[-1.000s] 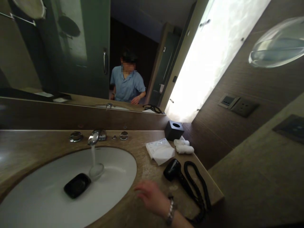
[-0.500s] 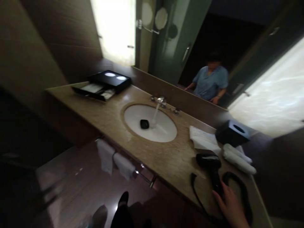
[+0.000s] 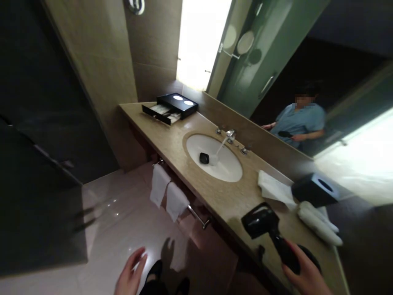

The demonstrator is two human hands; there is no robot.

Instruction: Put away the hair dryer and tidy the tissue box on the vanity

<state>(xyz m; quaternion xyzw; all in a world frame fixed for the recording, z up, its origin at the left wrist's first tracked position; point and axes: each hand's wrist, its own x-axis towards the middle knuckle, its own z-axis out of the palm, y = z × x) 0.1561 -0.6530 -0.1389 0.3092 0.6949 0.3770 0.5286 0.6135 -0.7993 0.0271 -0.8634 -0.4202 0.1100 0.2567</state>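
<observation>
My right hand point(image 3: 305, 276) grips the handle of a black hair dryer point(image 3: 260, 223), lifted off the stone counter point(image 3: 172, 135) near its right end; the dryer's coiled cord trails beside my hand. My left hand point(image 3: 130, 276) hangs low over the floor with fingers apart and holds nothing. Water runs from the tap point(image 3: 230, 134) into the white sink point(image 3: 229, 170), where a small black object point(image 3: 204, 158) lies.
A black tissue box point(image 3: 315, 189), rolled white towels point(image 3: 319, 224) and a white packet point(image 3: 274, 189) lie at the counter's right. A black tray with an open drawer point(image 3: 170, 107) sits far left. Two towels point(image 3: 168, 194) hang below the counter. The mirror reflects me.
My right hand has closed on the hair dryer's handle and lifted it off the counter. The view has pulled back and swung left, bringing my left hand into sight.
</observation>
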